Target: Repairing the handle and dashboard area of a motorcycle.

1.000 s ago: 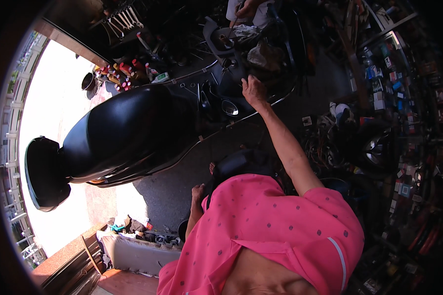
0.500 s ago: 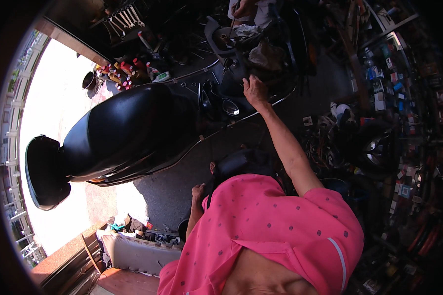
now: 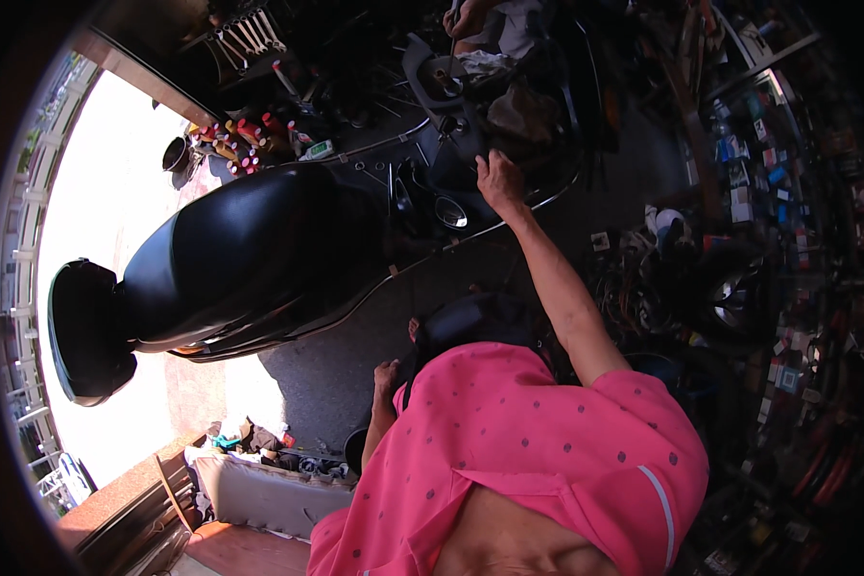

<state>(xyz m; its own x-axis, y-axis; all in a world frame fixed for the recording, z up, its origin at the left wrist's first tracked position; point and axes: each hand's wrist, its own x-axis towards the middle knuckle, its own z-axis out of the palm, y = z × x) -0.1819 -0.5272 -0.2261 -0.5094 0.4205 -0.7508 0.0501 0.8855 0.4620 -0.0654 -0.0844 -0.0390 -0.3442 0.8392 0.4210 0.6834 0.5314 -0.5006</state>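
Note:
My right hand [image 3: 500, 180] reaches forward to the stripped dark front of a motor scooter. Its fingers are curled beside the dark front panel [image 3: 454, 171]; anything held in them is hidden. A round mirror-like part [image 3: 450, 212] lies just left of that hand, low on the scooter. My left hand [image 3: 386, 372] is low at my side, near my knee, with its fingers curled in; whether they hold anything does not show. The scooter's long black seat [image 3: 250, 245] stretches to the left, ending in a dark top box [image 3: 88, 331].
Another person's hand [image 3: 466, 19] holds a thin rod over the scooter's front. Wrenches [image 3: 250, 36] hang at the back left, above red-capped bottles [image 3: 250, 132]. Crowded shelves [image 3: 739, 173] line the right. A grey padded bench [image 3: 269, 494] stands at the lower left.
My right hand stays by the front panel with hardly any shift. The other person's hand and rod have moved slightly. My left hand has not moved.

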